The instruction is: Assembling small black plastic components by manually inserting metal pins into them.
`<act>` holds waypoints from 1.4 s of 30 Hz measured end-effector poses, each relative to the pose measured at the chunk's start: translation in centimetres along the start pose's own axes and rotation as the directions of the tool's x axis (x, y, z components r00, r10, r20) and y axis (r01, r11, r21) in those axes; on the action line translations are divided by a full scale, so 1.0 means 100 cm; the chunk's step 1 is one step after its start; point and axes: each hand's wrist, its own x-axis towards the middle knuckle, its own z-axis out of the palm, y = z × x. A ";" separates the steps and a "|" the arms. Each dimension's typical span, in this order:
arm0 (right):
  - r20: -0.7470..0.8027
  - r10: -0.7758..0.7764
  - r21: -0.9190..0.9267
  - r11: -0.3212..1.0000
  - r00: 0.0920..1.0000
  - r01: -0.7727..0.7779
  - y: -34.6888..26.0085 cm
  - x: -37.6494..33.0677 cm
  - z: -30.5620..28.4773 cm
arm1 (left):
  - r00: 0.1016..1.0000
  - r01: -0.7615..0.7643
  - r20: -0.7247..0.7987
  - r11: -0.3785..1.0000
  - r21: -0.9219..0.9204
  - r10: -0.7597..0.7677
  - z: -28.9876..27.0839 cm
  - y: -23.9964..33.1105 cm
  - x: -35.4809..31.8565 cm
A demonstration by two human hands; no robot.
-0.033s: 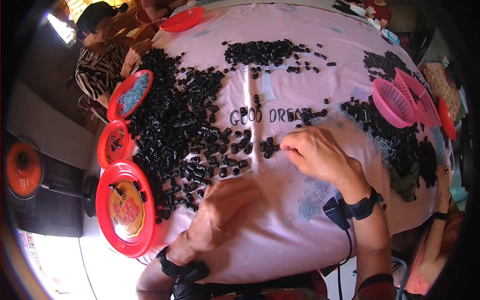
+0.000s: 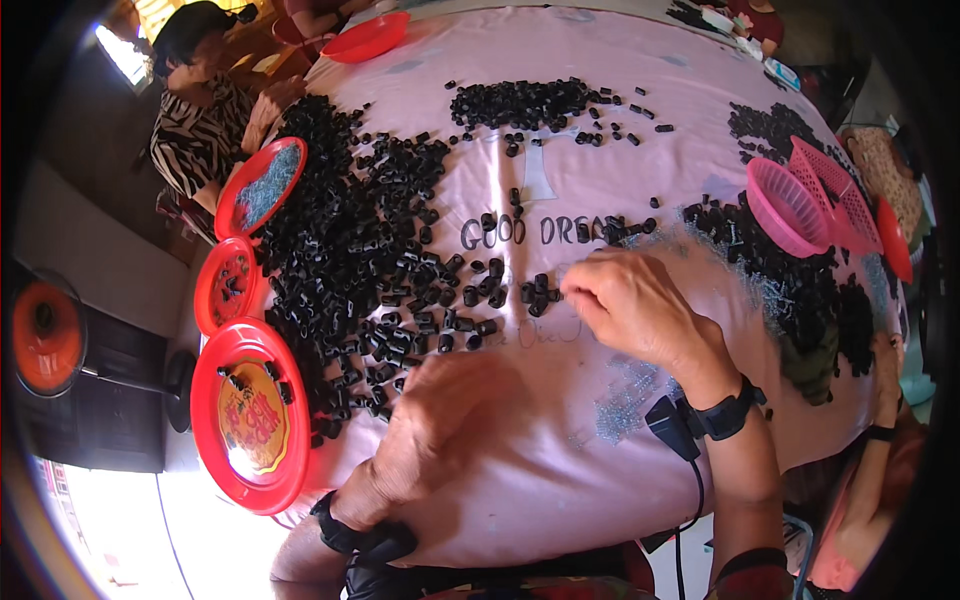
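Note:
My right hand point(image 2: 635, 300) is over the middle of the cloth, its fingers curled with thumb and forefinger close together. Its fingertips are right beside a small group of black cylindrical plastic pieces point(image 2: 540, 290); whether one is pinched between them is hidden. My left hand point(image 2: 440, 410) is low over the cloth at the near edge of the big pile of black plastic pieces point(image 2: 340, 240). Motion smears its fingers, and anything in them is hidden. Small clear-bluish pieces point(image 2: 625, 400) lie scattered beside my right wrist.
A pink cloth point(image 2: 560, 480) covers the table. Red plates point(image 2: 205, 430) line the left edge. On the right, pink baskets point(image 2: 785, 215) stand by another black pile point(image 2: 810, 290). A loose heap point(image 2: 530, 102) lies farther off. Other people sit around; one person's hand point(image 2: 280, 98) is at the far left.
My left hand has shifted slightly left, its blurred fingers drawn back from where they stretched to the right. My right hand stays almost in place by the same pieces.

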 end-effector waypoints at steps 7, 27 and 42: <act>-0.044 -0.065 0.225 0.972 0.997 0.073 -0.012 0.003 0.016 | 1.000 -0.010 0.021 0.993 0.120 0.008 -0.006 -0.008 0.019; -0.160 0.021 0.239 0.971 0.987 0.018 -0.002 0.002 0.009 | 0.997 -0.051 -0.051 0.973 0.223 0.064 -0.007 -0.003 0.030; -0.205 -0.009 0.300 0.951 0.979 0.071 -0.006 0.009 0.011 | 0.962 -0.257 0.126 0.958 0.126 0.241 0.045 0.016 0.067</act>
